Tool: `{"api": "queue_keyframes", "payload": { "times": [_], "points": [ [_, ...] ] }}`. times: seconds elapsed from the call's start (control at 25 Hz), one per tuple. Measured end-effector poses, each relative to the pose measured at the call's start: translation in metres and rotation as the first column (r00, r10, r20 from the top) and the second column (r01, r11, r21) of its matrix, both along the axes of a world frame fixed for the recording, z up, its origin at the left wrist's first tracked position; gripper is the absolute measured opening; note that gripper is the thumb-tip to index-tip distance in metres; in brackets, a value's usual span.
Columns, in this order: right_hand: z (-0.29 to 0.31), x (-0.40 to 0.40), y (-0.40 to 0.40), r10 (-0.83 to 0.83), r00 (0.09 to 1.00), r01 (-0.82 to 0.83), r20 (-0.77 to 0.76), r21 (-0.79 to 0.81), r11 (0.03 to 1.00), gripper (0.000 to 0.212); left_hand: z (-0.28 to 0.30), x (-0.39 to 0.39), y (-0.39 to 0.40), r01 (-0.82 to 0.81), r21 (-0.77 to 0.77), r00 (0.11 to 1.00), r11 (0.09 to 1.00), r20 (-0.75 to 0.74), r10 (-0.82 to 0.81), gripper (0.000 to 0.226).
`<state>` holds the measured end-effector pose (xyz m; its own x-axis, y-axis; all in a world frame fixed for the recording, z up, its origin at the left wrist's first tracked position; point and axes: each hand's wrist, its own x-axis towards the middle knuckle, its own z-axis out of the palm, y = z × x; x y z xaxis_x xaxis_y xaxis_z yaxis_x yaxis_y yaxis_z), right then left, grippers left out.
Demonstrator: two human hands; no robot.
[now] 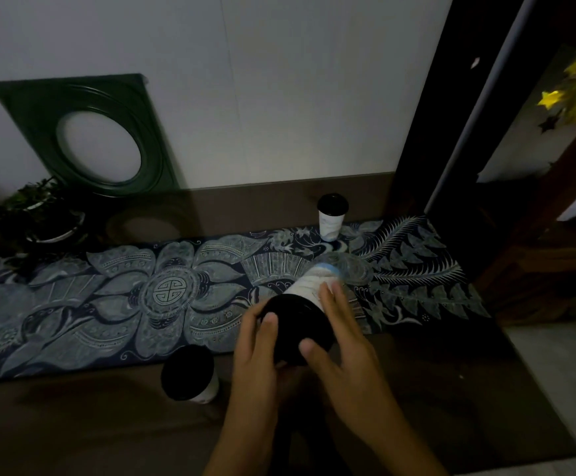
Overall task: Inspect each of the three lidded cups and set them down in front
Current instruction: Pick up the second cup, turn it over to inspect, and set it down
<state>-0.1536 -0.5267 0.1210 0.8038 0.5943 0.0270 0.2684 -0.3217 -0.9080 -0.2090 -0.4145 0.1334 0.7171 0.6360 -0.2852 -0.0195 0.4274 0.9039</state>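
Head view, dim, both hands' fingers (331, 297) curled, seemingly gripping tilted lidded cup (300, 304).

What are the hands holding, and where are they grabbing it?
A tilted paper cup: the left hand holds the edge of its black lid; the right hand grips the lid and side.

1 cup (331, 218) behind on runner (142, 293); 1 cup (190, 377) front-left.

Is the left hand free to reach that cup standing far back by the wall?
Probably not yet: the left hand and right hand both grip the tilted cup. The path to the far cup looks open otherwise.
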Motion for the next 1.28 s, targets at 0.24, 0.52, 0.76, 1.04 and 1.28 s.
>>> {"api": "queue_keyframes", "payload": {
  "times": [0.24, 0.52, 0.76, 1.04, 1.28],
  "points": [
    [-0.035, 0.016, -0.014, 0.004, 0.938, 0.030, -0.348, 0.092, 0.995, 0.065, -0.053, -0.009, 0.004, 0.096, -0.165, 0.993, 0.982, -0.049, -0.106, 0.030],
    [-0.098, 0.029, -0.005, -0.129, 0.742, 0.196, -0.658, 0.028, 0.980, 0.047, -0.117, -0.001, 0.006, 0.054, -0.083, 0.973, 0.995, -0.220, -0.072, 0.023],
    [-0.121, 0.037, 0.001, -0.193, 0.625, 0.248, -0.756, -0.042, 0.968, 0.030, -0.147, 0.009, 0.009, 0.027, -0.131, 0.944, 0.991, -0.322, -0.069, 0.020],
    [-0.125, 0.037, 0.004, -0.184, 0.595, 0.203, -0.782, -0.076, 0.976, 0.019, -0.168, 0.009, 0.014, 0.021, -0.140, 0.919, 0.990, -0.388, -0.074, 0.020],
    [-0.126, 0.042, 0.004, -0.187, 0.622, 0.169, -0.760, -0.103, 0.980, 0.013, -0.172, 0.009, 0.018, 0.045, -0.130, 0.912, 0.991, -0.398, -0.094, 0.022]
  ]
}}
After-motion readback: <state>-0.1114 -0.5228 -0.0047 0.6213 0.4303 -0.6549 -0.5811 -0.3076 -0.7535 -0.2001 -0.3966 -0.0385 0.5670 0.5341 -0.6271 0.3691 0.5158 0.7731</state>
